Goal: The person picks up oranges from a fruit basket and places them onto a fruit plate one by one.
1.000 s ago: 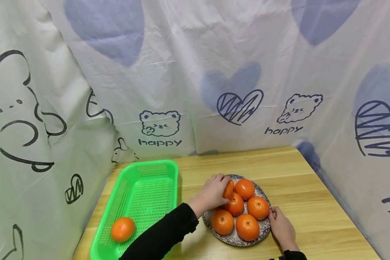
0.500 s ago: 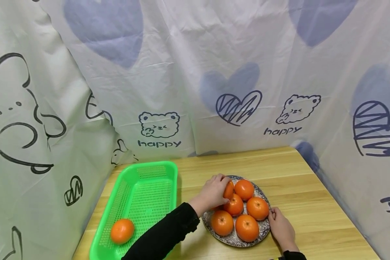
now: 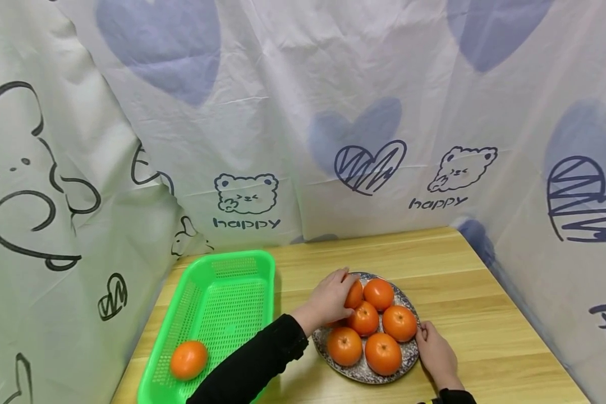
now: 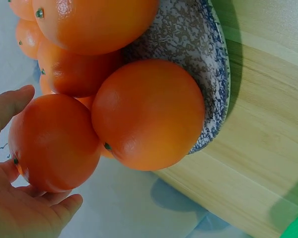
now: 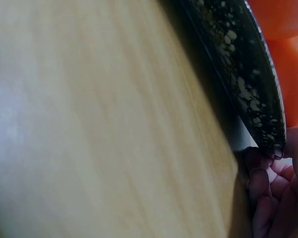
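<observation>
My left hand (image 3: pixel 328 300) reaches over the far left of a round speckled plate (image 3: pixel 368 375). Its thumb and fingers are spread loosely around an orange (image 4: pixel 57 144), with some fingertips apart from the skin in the left wrist view. That orange leans against another orange (image 4: pixel 149 116) near the plate's edge. Several more oranges (image 3: pixel 384 353) crowd the plate. On the right side, my right hand (image 3: pixel 438 353) pinches the plate's rim, its curled fingers (image 5: pixel 260 186) below the edge in the right wrist view.
A green perforated basket (image 3: pixel 270 292) stands on the left of the wooden table (image 3: pixel 464 286), with a single orange (image 3: pixel 189 360) inside near its front. Patterned white cloth (image 3: pixel 293 112) hangs behind the table and along both sides.
My left fingers have spread slightly, and more of the orange beneath them shows. The right hand and the plate hold their places; the whole view has shifted a little.
</observation>
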`<action>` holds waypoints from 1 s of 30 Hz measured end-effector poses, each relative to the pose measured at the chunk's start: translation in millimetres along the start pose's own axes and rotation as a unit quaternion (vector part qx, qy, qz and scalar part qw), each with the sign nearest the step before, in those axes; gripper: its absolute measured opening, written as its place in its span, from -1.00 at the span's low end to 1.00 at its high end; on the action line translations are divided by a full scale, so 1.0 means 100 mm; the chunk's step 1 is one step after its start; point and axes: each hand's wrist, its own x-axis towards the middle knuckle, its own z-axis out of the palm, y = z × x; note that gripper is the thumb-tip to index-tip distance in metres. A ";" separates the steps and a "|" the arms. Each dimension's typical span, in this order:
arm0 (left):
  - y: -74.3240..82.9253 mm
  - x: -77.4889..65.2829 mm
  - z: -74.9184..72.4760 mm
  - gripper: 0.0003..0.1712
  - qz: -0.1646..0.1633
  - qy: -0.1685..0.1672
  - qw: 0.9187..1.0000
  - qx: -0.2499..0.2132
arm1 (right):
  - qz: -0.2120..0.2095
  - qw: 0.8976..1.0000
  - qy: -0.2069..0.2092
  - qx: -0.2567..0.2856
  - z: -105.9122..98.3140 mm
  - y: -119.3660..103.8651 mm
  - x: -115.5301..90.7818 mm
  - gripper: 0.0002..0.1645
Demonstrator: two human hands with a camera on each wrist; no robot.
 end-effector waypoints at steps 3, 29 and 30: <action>-0.01 0.00 0.01 -0.08 0.003 0.000 1.000 -0.002 | -0.001 1.000 0.002 0.002 -0.01 -0.01 -0.01 -0.64; 0.03 -0.02 -0.02 0.01 0.010 0.001 1.000 0.004 | 0.002 1.000 0.001 0.001 -0.01 -0.02 -0.02 -0.64; 0.04 -0.02 -0.02 0.01 0.011 0.001 1.000 0.004 | 0.003 1.000 0.000 0.001 -0.01 -0.02 -0.02 -0.64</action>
